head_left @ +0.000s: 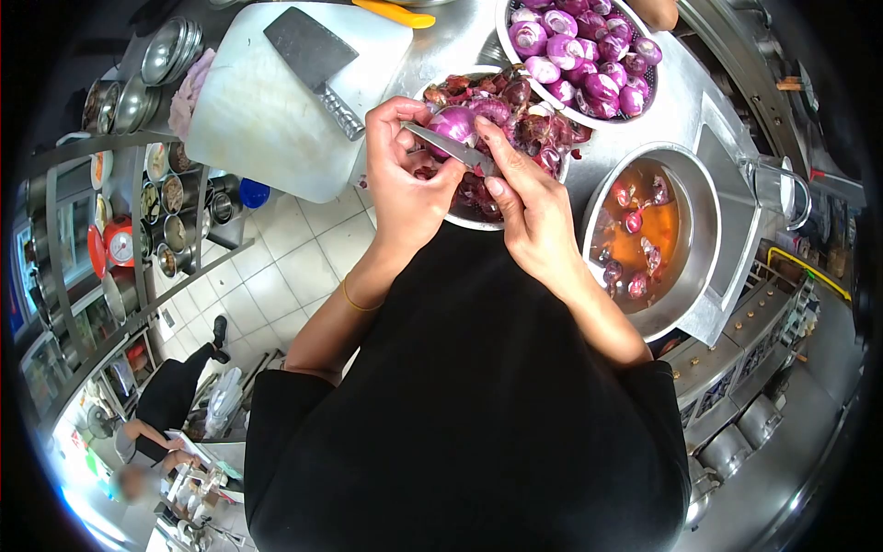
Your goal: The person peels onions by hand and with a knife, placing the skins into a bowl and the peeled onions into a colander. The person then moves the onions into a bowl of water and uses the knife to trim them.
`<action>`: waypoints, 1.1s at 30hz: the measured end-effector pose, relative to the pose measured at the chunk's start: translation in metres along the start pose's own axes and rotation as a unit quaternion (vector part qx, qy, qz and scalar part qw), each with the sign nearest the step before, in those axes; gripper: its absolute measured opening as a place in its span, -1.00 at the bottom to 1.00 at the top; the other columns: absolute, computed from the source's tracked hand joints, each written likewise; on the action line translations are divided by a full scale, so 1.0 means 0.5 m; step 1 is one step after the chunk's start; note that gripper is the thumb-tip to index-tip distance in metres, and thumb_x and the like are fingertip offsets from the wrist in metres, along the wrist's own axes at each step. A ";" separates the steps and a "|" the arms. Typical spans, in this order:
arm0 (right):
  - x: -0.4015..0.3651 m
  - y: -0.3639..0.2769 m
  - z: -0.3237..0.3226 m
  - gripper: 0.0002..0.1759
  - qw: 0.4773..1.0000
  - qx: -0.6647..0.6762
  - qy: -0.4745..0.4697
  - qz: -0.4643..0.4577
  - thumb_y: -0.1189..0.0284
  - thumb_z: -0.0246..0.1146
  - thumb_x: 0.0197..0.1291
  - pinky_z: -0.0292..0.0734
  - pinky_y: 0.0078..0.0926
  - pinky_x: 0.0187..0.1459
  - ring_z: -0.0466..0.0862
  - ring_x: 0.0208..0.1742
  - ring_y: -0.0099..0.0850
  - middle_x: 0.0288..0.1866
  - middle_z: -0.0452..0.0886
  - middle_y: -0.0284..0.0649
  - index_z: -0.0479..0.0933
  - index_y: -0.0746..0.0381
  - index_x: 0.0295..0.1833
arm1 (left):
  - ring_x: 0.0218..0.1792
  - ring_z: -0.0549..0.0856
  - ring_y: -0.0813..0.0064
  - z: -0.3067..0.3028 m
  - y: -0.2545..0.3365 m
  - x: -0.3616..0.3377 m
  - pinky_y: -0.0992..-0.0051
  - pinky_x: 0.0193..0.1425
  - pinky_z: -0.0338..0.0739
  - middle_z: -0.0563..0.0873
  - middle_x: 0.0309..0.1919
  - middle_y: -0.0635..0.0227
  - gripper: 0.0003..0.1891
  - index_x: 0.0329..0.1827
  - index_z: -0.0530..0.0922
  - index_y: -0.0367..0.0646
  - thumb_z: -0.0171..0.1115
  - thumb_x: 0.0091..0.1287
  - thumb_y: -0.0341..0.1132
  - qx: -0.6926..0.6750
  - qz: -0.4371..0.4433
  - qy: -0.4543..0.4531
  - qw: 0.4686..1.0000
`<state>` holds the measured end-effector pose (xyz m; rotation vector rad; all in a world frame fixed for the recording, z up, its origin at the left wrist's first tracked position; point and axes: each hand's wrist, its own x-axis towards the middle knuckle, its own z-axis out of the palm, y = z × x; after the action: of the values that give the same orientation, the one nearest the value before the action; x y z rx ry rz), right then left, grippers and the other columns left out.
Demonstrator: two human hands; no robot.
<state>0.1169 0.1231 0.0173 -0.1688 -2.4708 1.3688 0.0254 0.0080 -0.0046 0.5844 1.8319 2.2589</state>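
Note:
My left hand (405, 175) is closed around a red onion (452, 123), its purple skin showing between the fingers. In my right hand (526, 198) is a small knife (446, 145), its blade lying across the near side of the onion. Both hands are over a metal bowl (474, 224) heaped with dark red onion skins (543, 136). Beyond it, a colander (589, 118) holds several peeled red onions (602, 87). To the right, a large steel pot (704, 212) contains brownish water with a few onions (633, 222) floating in it.
A white cutting board (248, 120) with a cleaver (313, 51) on it lies to the left. An orange handle (395, 13) is at the back edge. Metal bowls (166, 51) are stacked at the far left. Another person (166, 405) stands at a counter lower left.

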 end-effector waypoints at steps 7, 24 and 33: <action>0.003 0.003 0.003 -0.47 1.000 -0.001 0.013 0.025 0.63 0.11 0.23 0.44 -0.40 -0.40 0.48 -0.51 -0.30 -0.48 0.43 -0.20 0.45 0.00 0.29 | -0.10 0.58 0.55 0.002 0.002 -0.004 0.66 -0.18 0.55 0.40 -0.06 0.24 -0.40 0.10 0.21 -0.25 0.28 0.01 -0.71 0.004 -0.004 -0.002 1.000; -0.005 0.087 -0.039 -0.55 0.923 0.268 0.030 0.276 0.45 0.00 0.41 0.19 -0.74 -0.48 0.25 -0.53 -0.68 -0.54 0.32 -0.46 0.32 0.13 0.39 | 0.00 0.52 0.48 -0.017 0.003 -0.008 0.53 0.11 0.47 0.37 0.01 0.20 -0.43 0.16 0.28 -0.33 0.27 0.06 -0.69 -0.063 -0.033 -0.028 0.997; -0.003 0.102 -0.033 -0.65 0.967 0.063 -0.017 0.247 0.46 0.09 0.35 0.33 -0.59 -0.44 0.41 -0.51 -0.60 -0.53 0.49 -0.34 0.47 0.25 0.22 | -0.02 0.53 0.48 -0.024 -0.015 0.002 0.50 0.12 0.44 0.41 -0.04 0.26 -0.53 0.03 0.43 -0.32 0.25 0.00 -0.75 0.096 0.076 -0.026 0.992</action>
<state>0.1214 0.1633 -0.0180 -0.7819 -2.4549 1.7229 0.0189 -0.0008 -0.0137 0.8319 2.0581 2.1485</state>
